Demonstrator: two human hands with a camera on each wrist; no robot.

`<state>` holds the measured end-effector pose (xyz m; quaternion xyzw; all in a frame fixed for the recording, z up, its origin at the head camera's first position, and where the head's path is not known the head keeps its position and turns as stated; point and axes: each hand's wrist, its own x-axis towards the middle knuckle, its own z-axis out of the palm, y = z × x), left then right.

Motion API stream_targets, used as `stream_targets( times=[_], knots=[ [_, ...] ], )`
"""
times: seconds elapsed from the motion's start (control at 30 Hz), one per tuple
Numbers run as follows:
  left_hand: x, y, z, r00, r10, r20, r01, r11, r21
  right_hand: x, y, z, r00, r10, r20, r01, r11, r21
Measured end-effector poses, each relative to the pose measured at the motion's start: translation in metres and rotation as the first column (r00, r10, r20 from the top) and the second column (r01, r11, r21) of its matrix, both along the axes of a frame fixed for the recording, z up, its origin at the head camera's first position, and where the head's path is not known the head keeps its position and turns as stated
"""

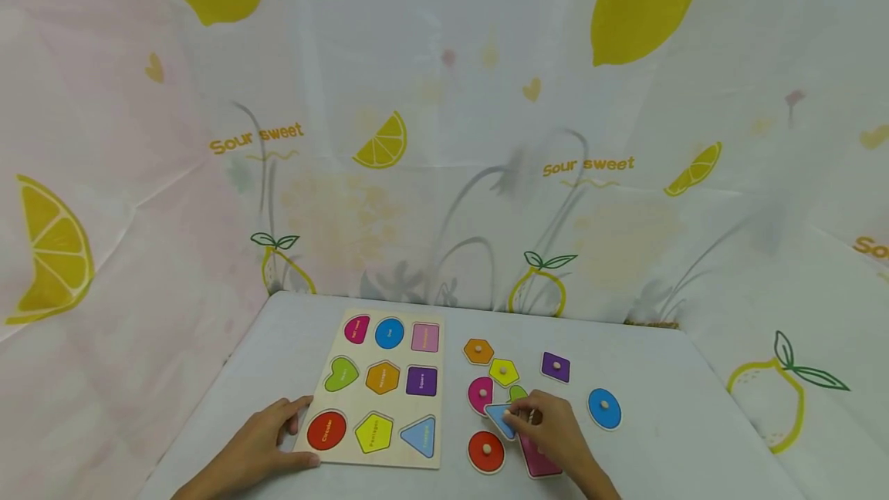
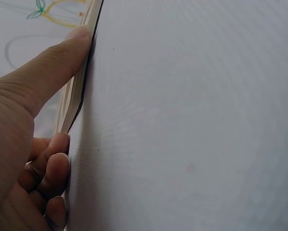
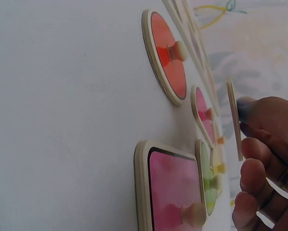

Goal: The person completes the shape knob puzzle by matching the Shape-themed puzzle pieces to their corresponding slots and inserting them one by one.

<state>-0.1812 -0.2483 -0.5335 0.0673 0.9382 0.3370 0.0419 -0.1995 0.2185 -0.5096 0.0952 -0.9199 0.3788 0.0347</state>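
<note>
A wooden shape puzzle board (image 1: 354,450) lies flat on the table, its printed recesses in several colours. My left hand (image 1: 253,442) holds its near left corner; the thumb (image 2: 62,57) lies along one edge and the curled fingertips are at another. Between thumb and fingers, my right hand (image 1: 556,430) pinches the knob of a light blue triangle piece (image 1: 500,417). This piece is lifted off the table and appears edge-on in the right wrist view. Beneath and beside that hand are a pink rectangle piece (image 3: 170,187) and a green heart piece (image 1: 517,393), both partly hidden.
Around the right hand lie a red circle piece (image 1: 486,452), a magenta half-circle piece (image 1: 479,396), a yellow pentagon piece (image 1: 503,371) and an orange hexagon piece (image 1: 478,351). Farther right are a purple square piece (image 1: 556,366) and a blue oval piece (image 1: 604,410). A lemon-print cloth (image 1: 444,214) hangs behind.
</note>
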Motion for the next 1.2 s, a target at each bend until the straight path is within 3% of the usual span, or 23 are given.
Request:
stream_targets(
  times=[0.27, 0.47, 0.73, 1.2],
  knots=[
    [0.000, 0.002, 0.000, 0.999, 0.023, 0.029, -0.023, 1.000, -0.001, -0.002, -0.011, 0.001, 0.998, 0.059, -0.022, -0.059, 0.998, 0.004],
    [0.001, 0.001, 0.001, 1.000, -0.003, 0.002, 0.003, 1.000, -0.006, -0.002, -0.019, 0.001, 0.994, 0.093, -0.048, -0.093, 0.996, 0.002],
    [0.000, 0.001, 0.001, 1.000, 0.002, 0.012, -0.002, 1.000, -0.007, 0.000, -0.033, 0.000, 0.994, 0.106, -0.023, -0.107, 0.994, -0.005],
    [0.000, 0.002, 0.001, 0.999, 0.023, 0.025, -0.023, 1.000, 0.001, -0.002, -0.058, -0.003, 0.979, 0.201, -0.038, -0.203, 0.979, -0.036]
  ],
)
